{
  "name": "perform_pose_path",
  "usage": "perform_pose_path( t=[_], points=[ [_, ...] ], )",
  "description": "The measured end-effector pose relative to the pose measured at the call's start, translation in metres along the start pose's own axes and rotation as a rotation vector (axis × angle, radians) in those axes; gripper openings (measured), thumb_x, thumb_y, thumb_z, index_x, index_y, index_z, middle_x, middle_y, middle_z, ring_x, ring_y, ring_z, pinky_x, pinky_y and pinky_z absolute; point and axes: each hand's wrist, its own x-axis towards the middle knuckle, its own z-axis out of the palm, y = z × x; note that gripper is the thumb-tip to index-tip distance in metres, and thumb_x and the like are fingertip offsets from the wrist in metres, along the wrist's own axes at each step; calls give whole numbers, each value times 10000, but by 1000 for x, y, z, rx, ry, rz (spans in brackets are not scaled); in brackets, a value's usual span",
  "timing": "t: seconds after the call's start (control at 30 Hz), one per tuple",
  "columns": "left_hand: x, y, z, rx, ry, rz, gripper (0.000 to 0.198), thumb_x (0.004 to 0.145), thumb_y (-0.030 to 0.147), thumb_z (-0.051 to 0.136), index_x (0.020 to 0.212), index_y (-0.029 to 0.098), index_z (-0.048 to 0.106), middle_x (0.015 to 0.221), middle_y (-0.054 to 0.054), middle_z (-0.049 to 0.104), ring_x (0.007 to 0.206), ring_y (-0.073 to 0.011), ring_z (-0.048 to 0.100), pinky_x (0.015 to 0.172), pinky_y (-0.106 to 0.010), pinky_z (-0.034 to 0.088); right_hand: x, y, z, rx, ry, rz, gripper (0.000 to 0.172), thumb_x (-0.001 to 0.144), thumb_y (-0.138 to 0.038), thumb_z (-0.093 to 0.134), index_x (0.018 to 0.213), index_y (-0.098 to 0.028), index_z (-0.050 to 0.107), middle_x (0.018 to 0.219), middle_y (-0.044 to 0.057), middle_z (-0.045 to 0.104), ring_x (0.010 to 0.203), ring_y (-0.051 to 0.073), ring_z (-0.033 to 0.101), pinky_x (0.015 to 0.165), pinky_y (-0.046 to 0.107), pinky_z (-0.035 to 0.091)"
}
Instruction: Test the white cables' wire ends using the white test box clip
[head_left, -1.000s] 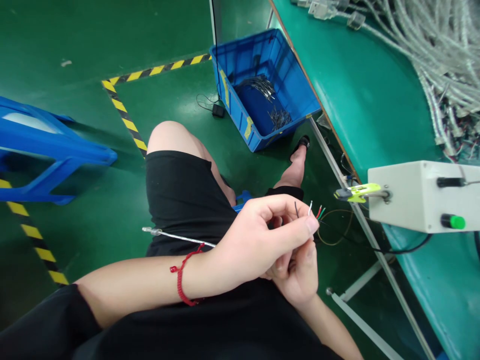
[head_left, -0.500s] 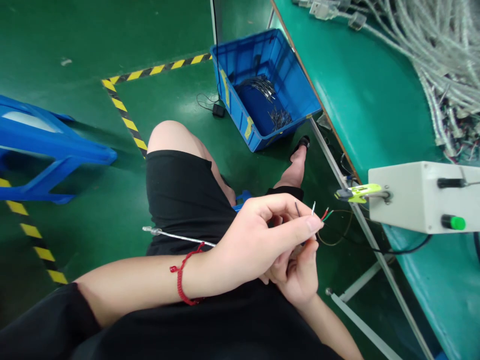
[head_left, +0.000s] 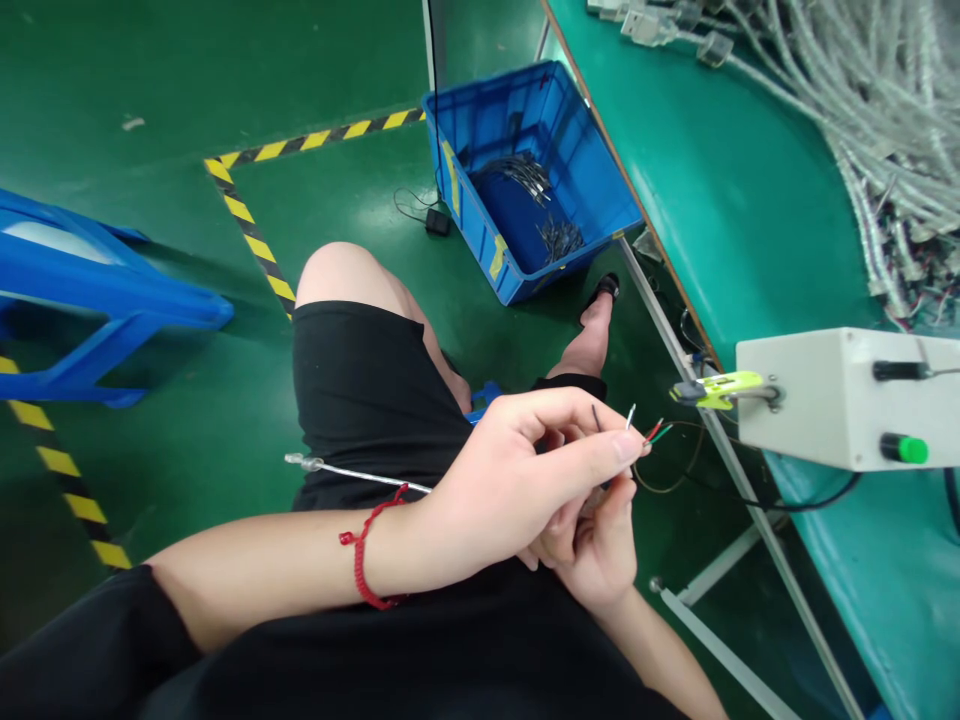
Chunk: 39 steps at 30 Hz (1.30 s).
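Note:
My left hand [head_left: 517, 480] pinches the stripped end of a thin grey cable [head_left: 352, 471], which trails left across my lap. Fine black, white, red and green wire ends [head_left: 634, 425] fan out just past my thumb and forefinger. My right hand [head_left: 596, 545] sits under and behind the left one, fingers curled up against the same cable end. The wire tips point toward a yellow-green clip [head_left: 716, 388] sticking out of a white box [head_left: 840, 398] on the bench edge, a short gap away.
A green bench [head_left: 720, 190] runs along the right, with a heap of grey cables [head_left: 885, 110] at its back. A blue crate [head_left: 529, 175] with dark cable pieces stands on the green floor ahead. A blue stool [head_left: 97, 300] is at the left.
The red and green wire ends have spread slightly further right toward the clip. My hands have barely shifted.

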Motion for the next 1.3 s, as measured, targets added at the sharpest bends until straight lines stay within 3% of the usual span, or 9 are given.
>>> perform_pose_path(
  t=[0.23,0.43,0.7,0.97,1.3],
  points=[
    [0,-2,1,-37,17,37,114,972,322,790,930,225,833,911,-14,809,794,-114,724,734,-180,589,3,-1,2,41,7,5,599,1092,-648,379,748,-272,695,376,-87,287,292,107,295,357,267,349],
    [-2,0,3,-122,-7,33,118,988,312,786,1055,260,868,969,-5,858,876,-115,774,797,-165,617,2,0,1,29,36,25,579,1082,-676,382,762,-317,705,381,-89,266,304,121,321,359,283,346],
    [-2,-2,3,-125,-3,20,146,985,327,798,1096,264,869,961,-8,867,837,-111,781,780,-165,633,1,1,1,88,4,19,514,1095,-641,395,916,-355,783,399,-97,236,306,110,254,338,266,308],
    [-3,-2,3,-145,-14,10,164,979,345,804,1106,263,868,971,-17,868,858,-116,790,798,-163,636,1,2,2,95,26,24,543,1081,-650,428,807,-291,730,381,-100,258,285,96,248,331,259,291],
    [-2,2,4,-145,-14,-45,228,969,363,799,1131,215,860,965,-72,860,839,-176,803,761,-233,655,-2,2,0,10,71,65,594,1043,-725,412,700,-310,664,373,-90,223,279,101,262,320,236,302]
  ],
)
